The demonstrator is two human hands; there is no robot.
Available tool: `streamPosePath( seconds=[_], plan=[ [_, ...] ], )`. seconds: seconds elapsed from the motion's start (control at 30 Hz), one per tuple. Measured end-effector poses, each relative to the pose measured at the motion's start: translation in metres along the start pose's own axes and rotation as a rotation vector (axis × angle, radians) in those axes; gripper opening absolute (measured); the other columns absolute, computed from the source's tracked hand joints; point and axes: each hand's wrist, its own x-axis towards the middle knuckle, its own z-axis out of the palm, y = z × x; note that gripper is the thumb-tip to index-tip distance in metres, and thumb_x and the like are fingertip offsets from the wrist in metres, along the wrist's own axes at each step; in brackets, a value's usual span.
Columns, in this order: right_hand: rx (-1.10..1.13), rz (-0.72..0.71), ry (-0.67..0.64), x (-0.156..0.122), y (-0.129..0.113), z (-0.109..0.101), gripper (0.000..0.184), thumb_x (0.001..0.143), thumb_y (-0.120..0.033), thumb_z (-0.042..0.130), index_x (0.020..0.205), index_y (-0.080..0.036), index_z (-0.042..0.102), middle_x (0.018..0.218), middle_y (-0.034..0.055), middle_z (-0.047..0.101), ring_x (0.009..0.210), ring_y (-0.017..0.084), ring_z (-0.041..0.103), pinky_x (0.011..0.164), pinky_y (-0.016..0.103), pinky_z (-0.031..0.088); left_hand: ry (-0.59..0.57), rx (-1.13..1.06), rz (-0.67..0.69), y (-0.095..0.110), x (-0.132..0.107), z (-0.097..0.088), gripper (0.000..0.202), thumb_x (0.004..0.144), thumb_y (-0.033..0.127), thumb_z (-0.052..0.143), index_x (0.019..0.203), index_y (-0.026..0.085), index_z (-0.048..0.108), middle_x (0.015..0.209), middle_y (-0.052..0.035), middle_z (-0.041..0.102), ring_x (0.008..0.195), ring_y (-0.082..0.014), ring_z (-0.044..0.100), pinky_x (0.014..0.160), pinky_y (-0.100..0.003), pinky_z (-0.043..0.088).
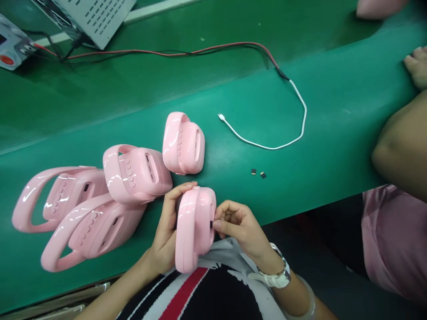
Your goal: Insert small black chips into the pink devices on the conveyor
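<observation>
So the person's got one pink plastic speaker shell (195, 226) held up on edge right at the near edge of the green surface (333, 133), just above their striped shirt (200, 293). Left hand (167, 240) is wrapped around the left side of it, fingers curled over the top, so that grip is clamped on the shell. Right hand (238, 224) is pressed against the right side, fingertips pinched at a small dark opening in the side wall. Can't tell if there's something tiny between those fingertips, it's too small to see, but the hand is touching the shell for sure. There's a white wristwatch (276, 278) on the right wrist.

Four more pink shells of the same kind sit on the surface to the left: one standing upright (183, 144) just behind the held one, one (136, 173) next to it with its button row and slots facing up, and two with big loop handles (60, 195) (90, 231) overlapping each other further left.

Over to the right of the shells there's a white charging cable (283, 144) lying in a loop, joined to red and black wires (167, 52) running back to some grey perforated equipment (96, 18) at the top left. Two tiny dark chips (258, 173) sit on the surface near the cable.

Another person's arm (400, 146) and pink sleeve (393, 240) are at the right edge.
</observation>
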Motion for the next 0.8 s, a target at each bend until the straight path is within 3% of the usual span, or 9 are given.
streamPosePath(
  seconds=[0.23, 0.37, 0.63, 0.8],
  plan=[
    [-0.027, 0.01, 0.016, 0.002, -0.004, 0.0, 0.035, 0.053, -0.032, 0.088, 0.064, -0.017, 0.058, 0.053, -0.0055, 0.055, 0.047, 0.007, 0.045, 0.046, 0.019, 0.038, 0.002, 0.006, 0.002, 0.003, 0.0, 0.001, 0.046, 0.087, 0.023, 0.052, 0.132, 0.026, 0.042, 0.136, -0.0045, 0.045, 0.125, -0.0228, 0.042, 0.102, -0.033, 0.04],
    [-0.208, -0.069, 0.032, 0.002, -0.012, -0.001, 0.034, 0.056, -0.033, 0.086, 0.06, -0.017, 0.056, 0.058, -0.0032, 0.056, 0.053, 0.009, 0.047, 0.051, 0.021, 0.038, 0.004, 0.042, 0.023, 0.003, 0.0, 0.001, 0.048, 0.087, 0.024, 0.053, 0.133, 0.026, 0.041, 0.135, -0.0034, 0.044, 0.126, -0.0252, 0.041, 0.102, -0.033, 0.039],
    [-0.455, -0.03, -0.099, 0.005, -0.03, 0.002, 0.032, 0.068, -0.027, 0.077, 0.064, -0.017, 0.046, 0.058, -0.0059, 0.046, 0.052, 0.007, 0.038, 0.05, 0.02, 0.032, 0.018, 0.095, 0.084, -0.001, 0.002, 0.003, 0.044, 0.088, 0.029, 0.052, 0.13, 0.025, 0.041, 0.13, -0.0069, 0.045, 0.119, -0.0264, 0.045, 0.098, -0.038, 0.041],
    [-0.328, 0.028, -0.184, 0.012, -0.026, -0.006, 0.041, 0.062, -0.036, 0.083, 0.069, -0.017, 0.047, 0.061, -0.0066, 0.046, 0.054, 0.007, 0.041, 0.052, 0.02, 0.035, -0.058, 0.053, 0.046, 0.0, 0.0, -0.002, 0.045, 0.09, 0.028, 0.05, 0.133, 0.026, 0.037, 0.135, -0.0062, 0.04, 0.125, -0.0244, 0.04, 0.104, -0.035, 0.038]
  ],
)
